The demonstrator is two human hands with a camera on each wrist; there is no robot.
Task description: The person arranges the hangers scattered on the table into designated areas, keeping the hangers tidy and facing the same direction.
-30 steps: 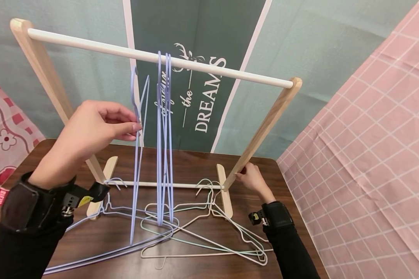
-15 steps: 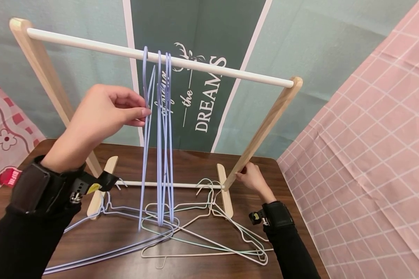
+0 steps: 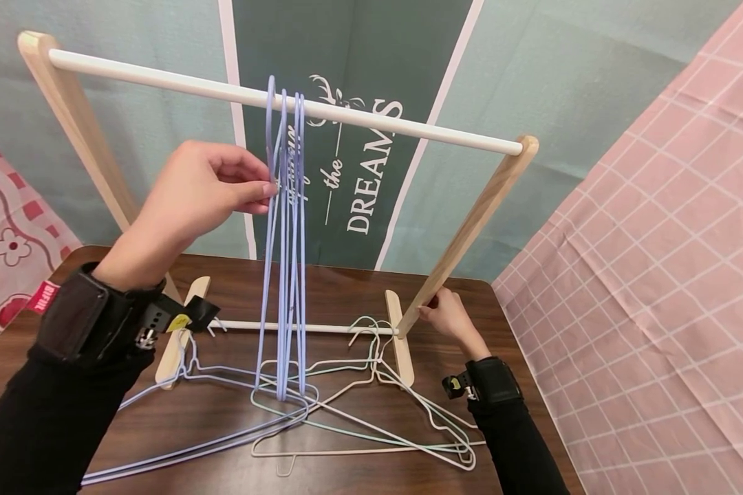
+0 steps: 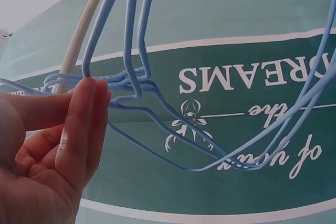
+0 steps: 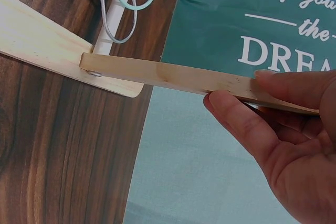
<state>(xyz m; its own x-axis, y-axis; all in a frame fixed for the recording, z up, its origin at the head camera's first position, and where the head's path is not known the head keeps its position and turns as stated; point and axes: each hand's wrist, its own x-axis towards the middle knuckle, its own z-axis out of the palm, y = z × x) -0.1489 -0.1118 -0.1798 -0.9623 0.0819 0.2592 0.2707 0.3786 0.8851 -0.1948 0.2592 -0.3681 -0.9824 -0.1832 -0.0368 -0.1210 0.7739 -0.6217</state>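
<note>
My left hand (image 3: 213, 182) pinches a blue-lilac clothes hanger (image 3: 264, 289) just under its hook, between thumb and fingers. That hook is up at the white rail (image 3: 161, 74) of a wooden clothes rack, left of several matching hangers (image 3: 301, 275) hanging there. In the left wrist view the fingertips (image 4: 84, 90) are at the hanger's neck, close against the other hangers' necks. Low on the rack's right side, my right hand (image 3: 448, 314) grips the wooden upright (image 3: 464, 237); in the right wrist view thumb and fingers lie on both sides of that upright (image 5: 157, 73).
Blue hangers (image 3: 198, 450) lie on the brown table (image 3: 501, 467) at the left front. White and pale green hangers (image 3: 359, 450) overlap at the right front, hooks near the lower bar (image 3: 334, 329). A green printed cloth (image 3: 353, 41) hangs behind; pink checked cloth (image 3: 669, 275) borders the right.
My left hand has moved right and up with the hanger, bringing its hook from left of and below the rail onto it, close to the hanging ones. The right hand stays on the upright.
</note>
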